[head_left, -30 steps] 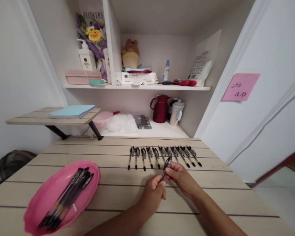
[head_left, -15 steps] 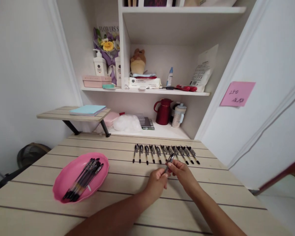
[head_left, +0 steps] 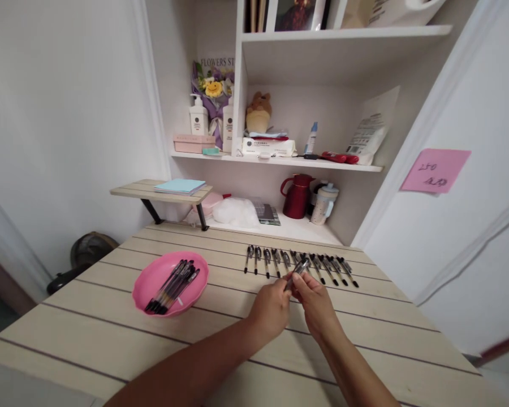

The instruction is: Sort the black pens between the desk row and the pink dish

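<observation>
Both hands meet over the table, holding one black pen (head_left: 302, 265) at a slant. My left hand (head_left: 272, 301) is closed around its lower part, and my right hand (head_left: 314, 298) pinches it higher up, near the clip end. Just beyond my fingers lies a row of pens (head_left: 275, 262), side by side, with black tips and caps and yellowish barrels; my hands hide part of the row. To the left, a pink scalloped bowl (head_left: 142, 282) holds several more pens (head_left: 175, 287) in a loose bundle, along with a small white piece.
A small raised stand (head_left: 131, 189) with blue paper (head_left: 180, 186) is at the table's back left. Behind the table, shelves hold a red jug (head_left: 297, 196), a pale cup (head_left: 324, 204) and a white plastic bag (head_left: 236, 212). A pink note (head_left: 436, 170) sticks to the right wall.
The camera view has turned left, so the scene shifts right in the picture. My hands have drawn closer together on the pen, and my left fist covers more of it.
</observation>
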The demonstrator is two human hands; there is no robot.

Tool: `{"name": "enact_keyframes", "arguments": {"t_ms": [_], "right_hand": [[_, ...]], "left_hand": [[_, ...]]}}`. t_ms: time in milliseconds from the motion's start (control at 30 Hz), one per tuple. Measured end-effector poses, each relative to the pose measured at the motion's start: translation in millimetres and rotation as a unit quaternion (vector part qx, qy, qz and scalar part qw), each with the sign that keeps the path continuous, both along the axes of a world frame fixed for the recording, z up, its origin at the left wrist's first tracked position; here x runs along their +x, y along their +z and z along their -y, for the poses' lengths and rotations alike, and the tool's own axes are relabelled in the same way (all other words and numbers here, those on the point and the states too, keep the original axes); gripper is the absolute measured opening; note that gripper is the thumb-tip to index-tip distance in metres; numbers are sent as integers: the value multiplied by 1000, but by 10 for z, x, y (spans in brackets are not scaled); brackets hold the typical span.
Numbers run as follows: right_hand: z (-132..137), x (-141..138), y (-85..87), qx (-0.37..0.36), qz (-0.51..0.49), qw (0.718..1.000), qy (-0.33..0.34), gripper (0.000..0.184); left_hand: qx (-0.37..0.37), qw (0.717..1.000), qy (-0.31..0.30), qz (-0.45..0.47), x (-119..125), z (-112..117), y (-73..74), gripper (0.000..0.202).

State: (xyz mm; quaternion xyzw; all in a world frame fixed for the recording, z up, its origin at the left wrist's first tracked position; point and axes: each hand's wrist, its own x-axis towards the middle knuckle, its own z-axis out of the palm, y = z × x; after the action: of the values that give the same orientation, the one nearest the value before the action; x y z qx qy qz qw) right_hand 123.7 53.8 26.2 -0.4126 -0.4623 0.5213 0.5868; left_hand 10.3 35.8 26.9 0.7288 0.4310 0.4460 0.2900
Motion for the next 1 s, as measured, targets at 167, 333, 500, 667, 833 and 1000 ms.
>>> {"name": "enact_keyframes", "arguments": {"t_ms": [167, 333, 500, 667, 833, 1000], "right_hand": [[175, -135, -52, -26, 40, 996, 75, 32], [356, 34, -311, -61, 197, 970, 126, 40], [415, 237, -651, -38, 330, 932, 145, 35], [403, 243, -680, -38, 345, 927, 141, 35], [391, 244, -686, -34, 339, 931, 131, 36], [408, 193, -694, -28, 337, 932, 133, 34]], "left_hand": [[17, 987, 45, -154, -382, 182, 20, 28], [-40, 951, 156, -264, -1076, 268, 216, 29], [-115, 855, 341, -373, -1948, 270, 293, 24], [-176, 801, 409, -400, -2423, 270, 187, 25], [-210, 776, 422, -419, -2511, 216, 110, 25], [-216, 780, 397, -434, -2490, 186, 137, 20]]}}
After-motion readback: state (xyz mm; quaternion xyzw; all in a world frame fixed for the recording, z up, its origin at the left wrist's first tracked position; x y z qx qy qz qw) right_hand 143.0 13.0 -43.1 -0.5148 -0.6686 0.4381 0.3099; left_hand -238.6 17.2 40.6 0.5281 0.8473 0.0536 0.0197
